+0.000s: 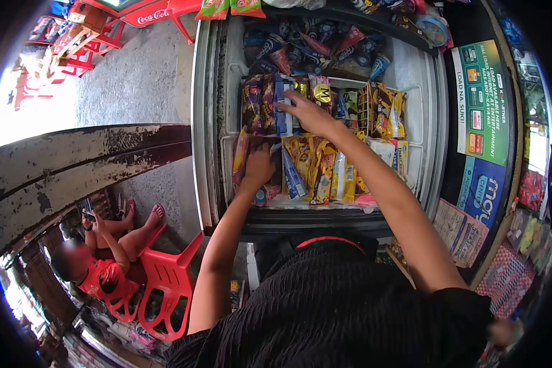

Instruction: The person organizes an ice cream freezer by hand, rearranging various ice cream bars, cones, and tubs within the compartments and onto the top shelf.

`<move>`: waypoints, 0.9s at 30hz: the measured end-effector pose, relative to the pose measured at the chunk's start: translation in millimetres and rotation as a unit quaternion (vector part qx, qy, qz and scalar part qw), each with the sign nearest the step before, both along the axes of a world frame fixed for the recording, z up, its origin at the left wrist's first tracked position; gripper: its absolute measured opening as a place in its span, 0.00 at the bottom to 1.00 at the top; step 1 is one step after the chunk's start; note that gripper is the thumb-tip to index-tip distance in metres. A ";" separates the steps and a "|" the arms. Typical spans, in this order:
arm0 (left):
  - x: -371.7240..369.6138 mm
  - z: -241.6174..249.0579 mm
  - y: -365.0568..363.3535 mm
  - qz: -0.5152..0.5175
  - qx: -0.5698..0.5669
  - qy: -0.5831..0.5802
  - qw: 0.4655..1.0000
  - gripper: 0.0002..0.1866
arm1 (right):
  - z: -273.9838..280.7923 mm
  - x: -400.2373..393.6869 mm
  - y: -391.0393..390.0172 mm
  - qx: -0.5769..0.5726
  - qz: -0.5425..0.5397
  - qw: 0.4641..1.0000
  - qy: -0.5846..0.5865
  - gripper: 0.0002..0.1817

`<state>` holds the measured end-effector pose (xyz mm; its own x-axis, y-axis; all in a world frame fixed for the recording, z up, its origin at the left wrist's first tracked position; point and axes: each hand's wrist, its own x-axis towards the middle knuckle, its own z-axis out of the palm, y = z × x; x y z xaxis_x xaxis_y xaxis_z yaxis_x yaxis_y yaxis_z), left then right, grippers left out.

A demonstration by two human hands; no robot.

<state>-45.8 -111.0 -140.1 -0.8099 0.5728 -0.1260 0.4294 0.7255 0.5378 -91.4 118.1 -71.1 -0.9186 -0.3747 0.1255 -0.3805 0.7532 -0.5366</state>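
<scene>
An open chest freezer full of packaged ice creams stands in front of me. My right hand reaches across it with fingers apart, the fingertips at a blue-and-white ice cream pack. Dark purple ice cream packs stand just left of that pack, and one marked with a big M lies to its right. Lower left, my left hand dips into the front compartment, its fingertips in shadow. Beside it are a red-and-yellow wrapper, a blue cone pack and several yellow ice cream packs.
Ice cream cones fill the freezer's back section. A wire divider separates packs on the right. At the left, a person sits beside a red plastic chair, holding a phone. A worn beam juts toward the freezer.
</scene>
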 end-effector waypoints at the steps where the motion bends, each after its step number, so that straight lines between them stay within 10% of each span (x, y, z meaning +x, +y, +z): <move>1: -2.6 12.8 1.7 0.014 -0.025 -0.067 0.997 0.28 | -3.3 0.8 2.2 0.001 -0.001 1.000 -0.004 0.35; 3: -7.4 36.0 4.8 0.032 -0.051 -0.136 0.989 0.27 | -7.3 2.2 5.8 -0.188 -0.131 0.972 -0.046 0.35; 9: -21.8 64.9 -3.2 0.067 -0.153 -0.262 0.950 0.28 | 12.0 23.5 11.4 -0.270 -0.285 0.912 -0.120 0.17; 13: -43.8 89.9 -19.1 0.101 0.157 -0.351 0.918 0.28 | 31.9 38.2 -3.5 -0.357 -0.205 0.882 -0.230 0.13; 15: -67.0 122.0 -12.2 0.223 0.225 -0.528 0.788 0.22 | 39.6 41.5 -10.5 -0.171 -0.106 0.914 -0.351 0.13; 17: -96.1 129.8 1.1 0.201 0.274 -0.493 0.801 0.16 | 33.9 51.6 -21.2 -0.138 -0.069 0.930 -0.334 0.13; 21: -169.8 118.6 61.6 0.230 0.403 -0.608 0.644 0.15 | 34.5 68.2 -56.1 0.004 0.038 0.955 -0.295 0.13; 27: -225.9 104.8 139.2 0.300 0.505 -0.426 0.688 0.20 | 7.0 78.8 -110.8 0.160 0.050 0.980 -0.108 0.19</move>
